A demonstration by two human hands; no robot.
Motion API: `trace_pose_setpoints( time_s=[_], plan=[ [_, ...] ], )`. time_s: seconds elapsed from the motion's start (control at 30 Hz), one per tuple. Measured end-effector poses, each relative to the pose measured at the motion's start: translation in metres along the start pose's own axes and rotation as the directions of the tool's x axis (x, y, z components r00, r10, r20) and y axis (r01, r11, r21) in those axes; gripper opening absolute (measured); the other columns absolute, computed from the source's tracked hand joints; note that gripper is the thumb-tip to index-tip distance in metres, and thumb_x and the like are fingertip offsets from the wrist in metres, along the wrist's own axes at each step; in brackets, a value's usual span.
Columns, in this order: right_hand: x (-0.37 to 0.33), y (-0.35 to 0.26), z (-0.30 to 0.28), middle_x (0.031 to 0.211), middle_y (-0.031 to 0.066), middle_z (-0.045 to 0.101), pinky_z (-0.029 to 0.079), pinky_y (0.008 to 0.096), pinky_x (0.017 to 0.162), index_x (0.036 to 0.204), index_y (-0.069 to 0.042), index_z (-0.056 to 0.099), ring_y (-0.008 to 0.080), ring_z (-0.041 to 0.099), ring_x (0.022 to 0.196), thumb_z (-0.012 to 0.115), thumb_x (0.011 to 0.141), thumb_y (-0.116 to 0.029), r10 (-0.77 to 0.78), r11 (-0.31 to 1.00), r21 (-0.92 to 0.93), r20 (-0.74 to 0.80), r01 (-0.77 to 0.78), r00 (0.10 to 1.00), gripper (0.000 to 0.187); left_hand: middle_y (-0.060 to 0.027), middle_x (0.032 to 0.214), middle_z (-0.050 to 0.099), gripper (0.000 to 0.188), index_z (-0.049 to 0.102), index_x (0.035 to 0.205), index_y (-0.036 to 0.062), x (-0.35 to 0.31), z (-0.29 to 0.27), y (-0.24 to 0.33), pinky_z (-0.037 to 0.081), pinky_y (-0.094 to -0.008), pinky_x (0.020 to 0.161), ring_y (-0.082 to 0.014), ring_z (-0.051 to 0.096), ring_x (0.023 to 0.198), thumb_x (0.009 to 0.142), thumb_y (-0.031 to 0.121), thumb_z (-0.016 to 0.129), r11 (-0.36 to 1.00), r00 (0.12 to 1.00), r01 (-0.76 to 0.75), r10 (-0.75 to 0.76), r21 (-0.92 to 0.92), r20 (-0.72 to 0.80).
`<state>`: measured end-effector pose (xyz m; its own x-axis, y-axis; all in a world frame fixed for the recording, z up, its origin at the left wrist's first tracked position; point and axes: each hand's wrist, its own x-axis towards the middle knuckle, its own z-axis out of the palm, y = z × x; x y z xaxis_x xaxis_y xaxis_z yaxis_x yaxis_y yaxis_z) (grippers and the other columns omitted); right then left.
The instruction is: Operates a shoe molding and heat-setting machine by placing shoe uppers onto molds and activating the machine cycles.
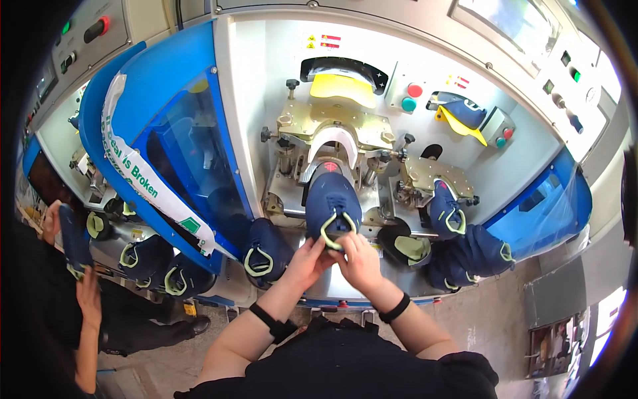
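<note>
A navy shoe upper (332, 196) with a lime-green collar lining lies in front of me, its toe toward the metal clamp of the machine (352, 120). My left hand (307, 265) grips the left side of its heel collar, fingers closed. On the right side of the same collar, my right hand (359, 263) pinches the edge. The two hands nearly meet at the heel. Another navy upper (264, 249) stands just left of my left hand. Right of my right hand lies a dark upper with a pale green inside (407, 245).
A second station (438, 176) holds a navy upper (446, 209); more uppers (475, 256) pile beside it. Red and green buttons (412, 96) sit on the back wall. A blue guard door (166, 146) stands at left. Beyond it, a co-worker holds a navy upper (76, 239).
</note>
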<state>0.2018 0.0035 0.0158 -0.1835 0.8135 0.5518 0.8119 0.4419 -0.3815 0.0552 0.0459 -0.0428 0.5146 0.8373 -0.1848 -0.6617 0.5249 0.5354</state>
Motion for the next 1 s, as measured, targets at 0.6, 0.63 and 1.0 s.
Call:
trace_pose_setpoints(
  time_s=[0.6,0.63,1.0],
  plan=[
    [0.071,0.031,0.027,0.14,0.0197,0.048,0.036,0.0482,0.111,0.136,-0.015,0.054,0.0444,0.042,0.131,0.067,0.089,-0.038,0.022,1.0,0.005,0.007,-0.022,1.0,0.053,-0.0059,0.106,0.065,0.037,0.057,0.122,0.0104,0.042,0.002,0.023,0.057,-0.0369,0.086,-0.0177,0.066,0.093,0.1,0.04,0.055,0.995,0.973,-0.041,0.059,0.087,-0.223],
    [0.073,0.032,0.026,0.14,0.0197,0.048,0.037,0.0479,0.11,0.135,-0.015,0.054,0.0441,0.042,0.13,0.066,0.089,-0.037,0.027,1.0,-0.004,0.013,-0.027,1.0,0.053,-0.0058,0.106,0.065,0.037,0.057,0.122,0.0104,0.044,0.003,0.024,0.057,-0.0367,0.085,-0.0175,0.066,0.092,0.1,0.04,0.056,0.996,0.97,-0.022,0.043,0.092,-0.238],
    [0.06,0.031,0.018,0.143,0.017,0.048,0.037,0.0481,0.109,0.14,-0.011,0.048,0.0377,0.045,0.132,0.064,0.09,-0.037,0.017,0.994,-0.104,-0.037,-0.02,0.999,0.059,-0.0074,0.111,0.063,0.045,0.059,0.12,0.0079,0.047,-0.001,0.025,0.058,-0.0378,0.083,-0.0206,0.065,0.096,0.096,0.046,0.06,0.993,0.968,-0.042,0.069,0.114,-0.24]
  ],
)
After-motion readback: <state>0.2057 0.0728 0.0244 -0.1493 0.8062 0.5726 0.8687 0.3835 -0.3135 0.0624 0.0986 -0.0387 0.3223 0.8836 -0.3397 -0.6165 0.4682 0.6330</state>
